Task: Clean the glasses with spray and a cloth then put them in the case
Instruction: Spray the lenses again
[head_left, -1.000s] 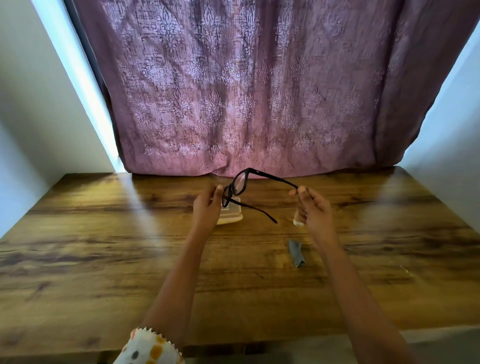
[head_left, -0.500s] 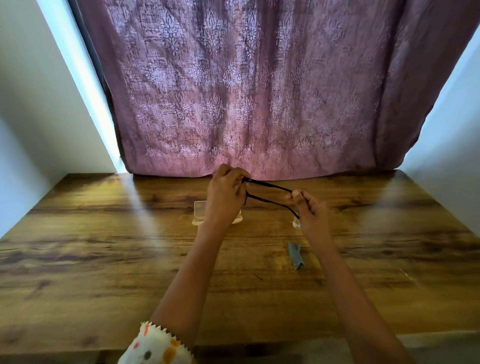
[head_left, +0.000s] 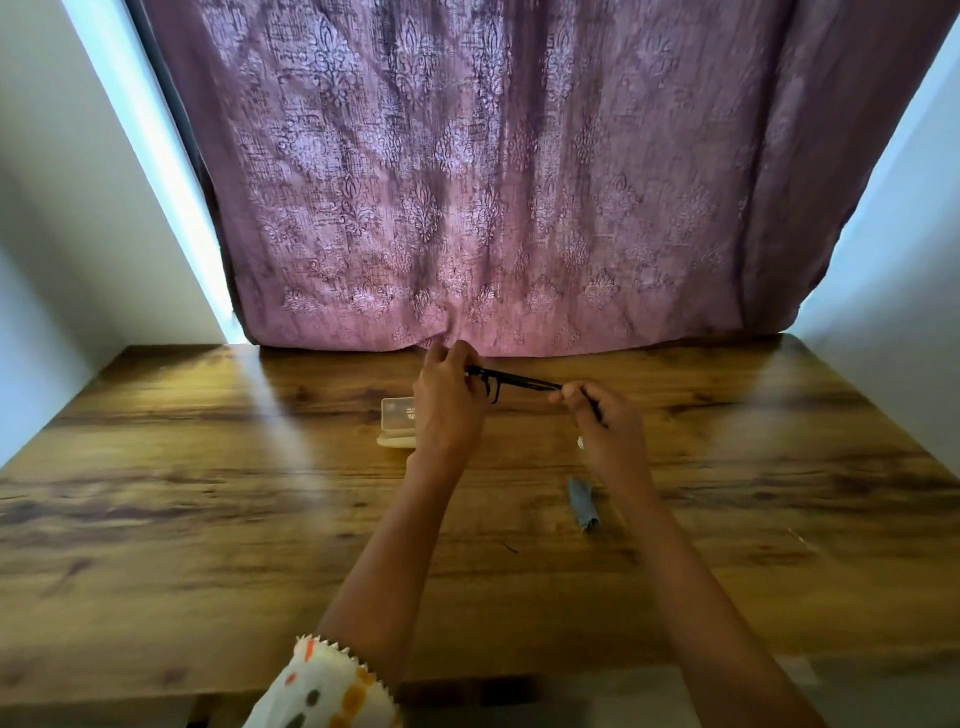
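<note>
Glasses (head_left: 511, 381) pinched at both ends: left hand (head_left: 448, 405), right hand (head_left: 605, 423) grips clamped

Wood table (head_left: 208, 519) w/ case (head_left: 397, 422), cloth (head_left: 582, 501)

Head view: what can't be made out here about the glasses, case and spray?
Head view only.
- Glasses: lenses hidden behind the left hand; clean or smeared, cannot tell.
- Case: right part covered by the left hand; open or closed unclear.
- Spray: behind the right hand, only a pale sliver shows.
</note>
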